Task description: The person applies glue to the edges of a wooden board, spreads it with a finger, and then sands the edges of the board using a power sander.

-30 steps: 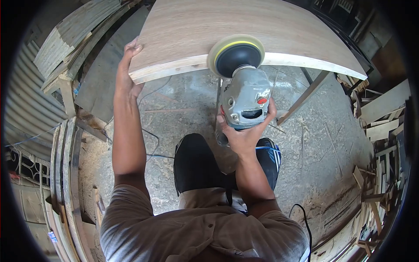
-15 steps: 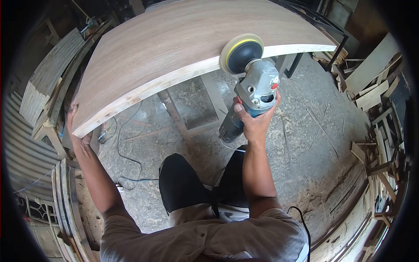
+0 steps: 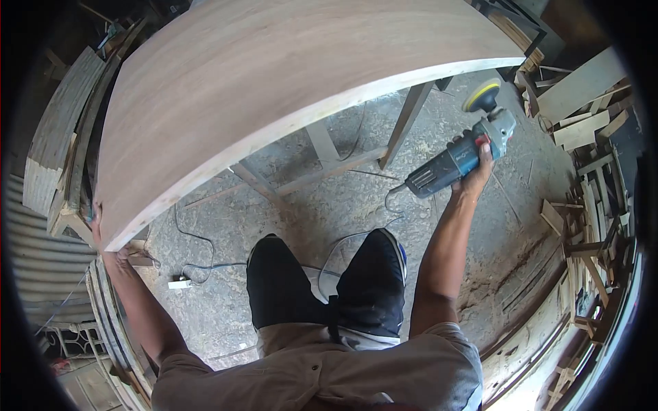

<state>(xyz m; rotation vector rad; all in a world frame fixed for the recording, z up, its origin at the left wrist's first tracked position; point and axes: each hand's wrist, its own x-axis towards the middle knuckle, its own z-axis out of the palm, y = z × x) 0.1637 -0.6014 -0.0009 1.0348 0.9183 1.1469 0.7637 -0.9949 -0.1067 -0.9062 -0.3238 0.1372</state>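
Note:
A large wooden panel [image 3: 288,75] with a pale edge stretches across the upper part of the view. My left hand [image 3: 98,226] is closed around its near left corner, with fingers at the side and part of the hand beneath. To the right, my right hand [image 3: 477,177] grips an angle grinder [image 3: 445,166] with a blue and grey body. Its round sanding pad [image 3: 482,94], yellow-rimmed, is apart from the panel, beyond its front edge. A cord [image 3: 392,200] hangs from the grinder's rear end.
Wooden legs and rails [image 3: 406,123] show beneath the panel. A white socket block [image 3: 180,283] and cable lie on the concrete floor [image 3: 219,308]. Offcuts [image 3: 603,198] are piled at right. Stacked boards [image 3: 65,137] stand at left by corrugated sheet [image 3: 44,240].
The grinder has come off the panel's front edge and swung right, its pad now out over the floor. My left hand stays on the corner, which sits lower and further left in view.

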